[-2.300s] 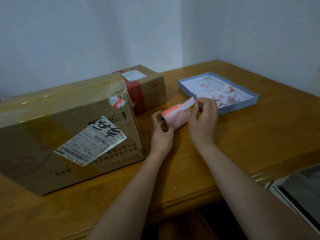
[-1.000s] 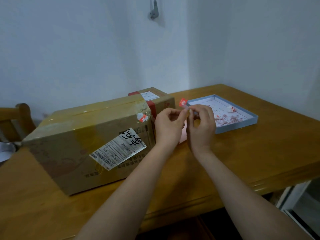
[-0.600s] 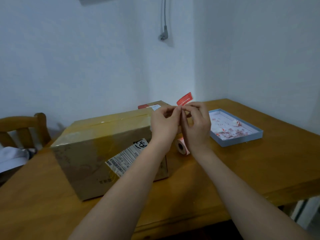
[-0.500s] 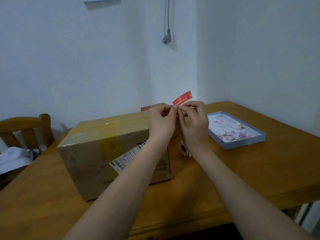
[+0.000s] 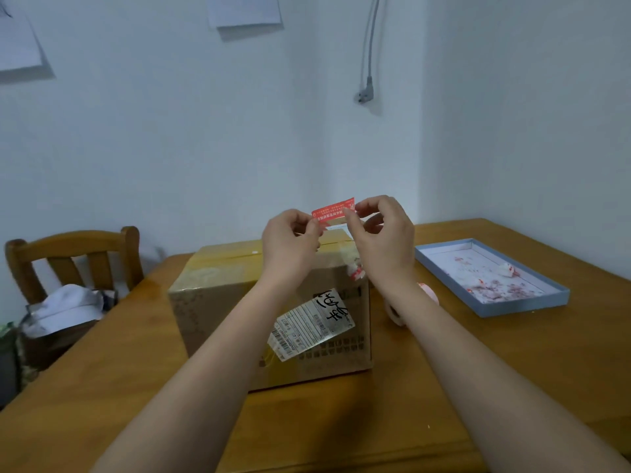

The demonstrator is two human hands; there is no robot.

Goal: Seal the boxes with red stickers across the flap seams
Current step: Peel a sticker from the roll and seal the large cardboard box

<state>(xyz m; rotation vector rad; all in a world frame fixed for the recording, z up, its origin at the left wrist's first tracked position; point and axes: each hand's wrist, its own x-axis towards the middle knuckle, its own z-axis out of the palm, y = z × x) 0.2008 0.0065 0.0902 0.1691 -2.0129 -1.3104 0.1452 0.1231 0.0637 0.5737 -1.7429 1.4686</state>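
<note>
A room corner with plain pale walls (image 5: 170,148). Two papers (image 5: 244,10) are fixed high up. A grey cable (image 5: 368,56) hangs down near the corner. Below, a wooden table (image 5: 119,370) with a wooden chair (image 5: 73,257) at its left end.

My right forearm covers most of the sticker roll (image 5: 431,292), leaving only a pink sliver and a bit of its near end, and my left hand (image 5: 290,249) and arm hide the middle of the big cardboard box (image 5: 218,302), including part of its top seam. The print on the red sticker (image 5: 333,210) is too small to read. The small box behind is hidden apart from a strip under the sticker.
</note>
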